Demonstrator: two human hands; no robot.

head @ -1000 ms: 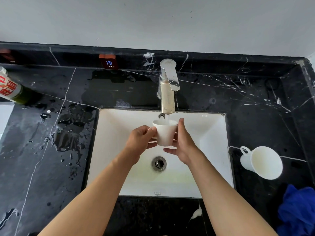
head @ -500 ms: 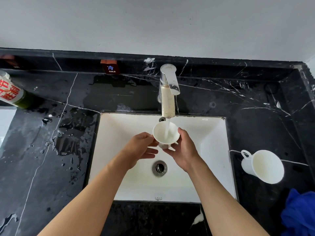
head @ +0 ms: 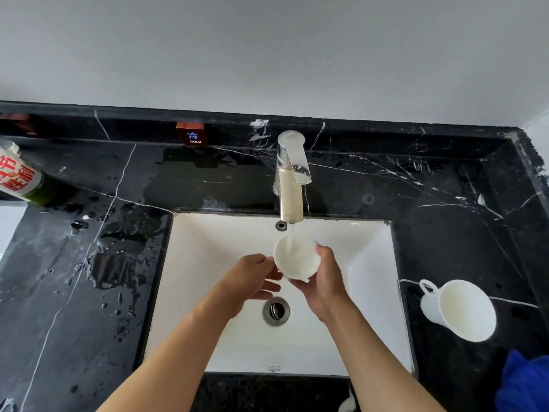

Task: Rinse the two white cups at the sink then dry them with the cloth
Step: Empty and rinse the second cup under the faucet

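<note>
in the head view, a small white cup (head: 297, 257) is held over the white rectangular sink (head: 208, 263), tipped so its round mouth faces up and toward the camera, and a thin stream of water (head: 291, 236) from the chrome faucet (head: 291, 179) runs straight into it. its inside looks plain, glossy and clean, and a bit of its handle or base juts out at the lower edge between the fingers. the right hand (head: 323, 281) is closed around the cup's right side and underside, thumb up along the rim. the left hand (head: 249, 281) sits at the cup's left edge with its fingers loosely curled, fingertips touching or nearly touching the wall; whether it truly grips cannot be told. below the hands lies the round metal drain (head: 276, 310). the second white cup (head: 459, 309) lies tilted on its side on the black marble counter (head: 445, 203) to the right of the sink, well apart from the hands, its mouth toward the camera and its loop handle pointing up-left. a blue cloth (head: 525, 382) is bunched at the lower right corner, just beyond that cup. water drops and puddles lie on the counter left of the sink, a red-labelled bottle (head: 20, 179) rests at the far left edge, and a small tag reading cold (head: 191, 136) sits on the back ledge.
</note>
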